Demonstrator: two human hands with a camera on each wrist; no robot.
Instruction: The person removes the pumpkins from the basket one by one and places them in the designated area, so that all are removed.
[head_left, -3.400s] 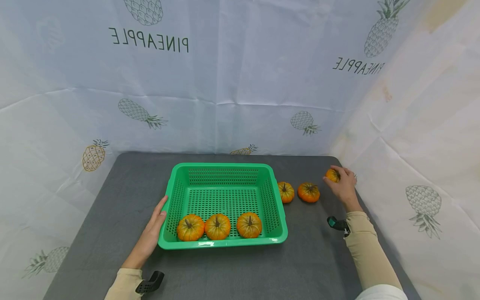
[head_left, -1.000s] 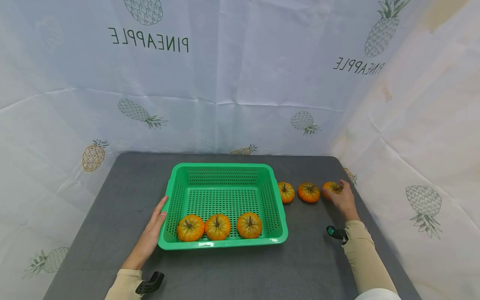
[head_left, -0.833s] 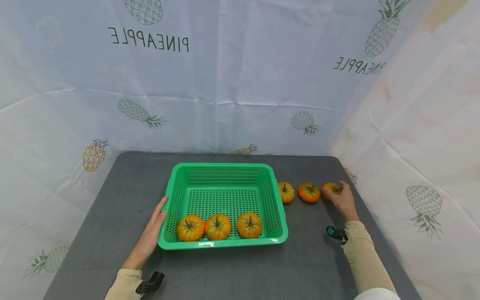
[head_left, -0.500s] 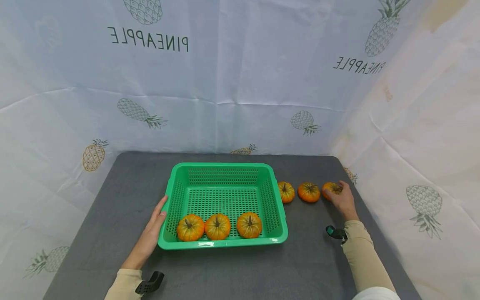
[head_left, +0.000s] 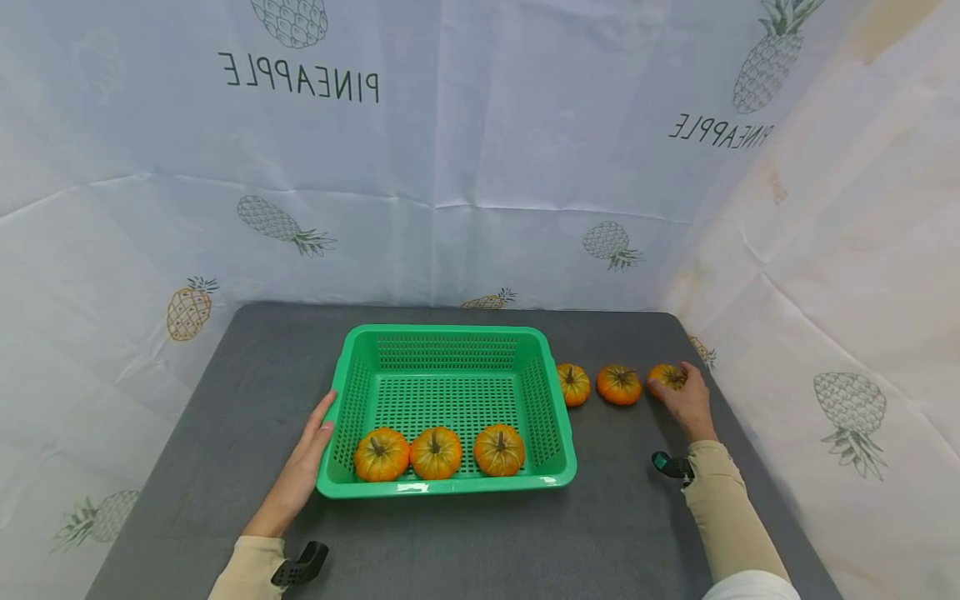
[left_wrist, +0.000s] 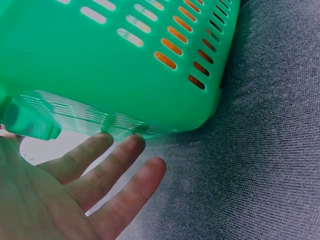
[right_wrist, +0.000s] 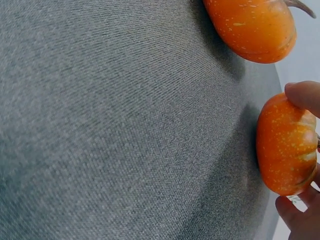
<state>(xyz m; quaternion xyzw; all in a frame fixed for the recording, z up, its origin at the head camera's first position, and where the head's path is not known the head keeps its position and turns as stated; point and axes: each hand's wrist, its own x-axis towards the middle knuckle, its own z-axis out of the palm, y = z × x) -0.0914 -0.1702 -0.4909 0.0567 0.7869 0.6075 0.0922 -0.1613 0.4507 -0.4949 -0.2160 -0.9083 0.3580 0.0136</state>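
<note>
Grey woven-textured tabletop (head_left: 465,550). Right hand (head_left: 687,403): thumb and fingers pinch a squat, ribbed orange pumpkin (head_left: 664,375), rightmost of three beside the slotted green plastic basket (head_left: 450,490). Left hand (head_left: 302,461), fingers straight and spread, touches its left side.

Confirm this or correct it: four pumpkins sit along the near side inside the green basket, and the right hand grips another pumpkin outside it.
Not four: the head view shows three pumpkins along the near side inside the green basket. The rest stands: the right hand grips another pumpkin outside it.
</note>
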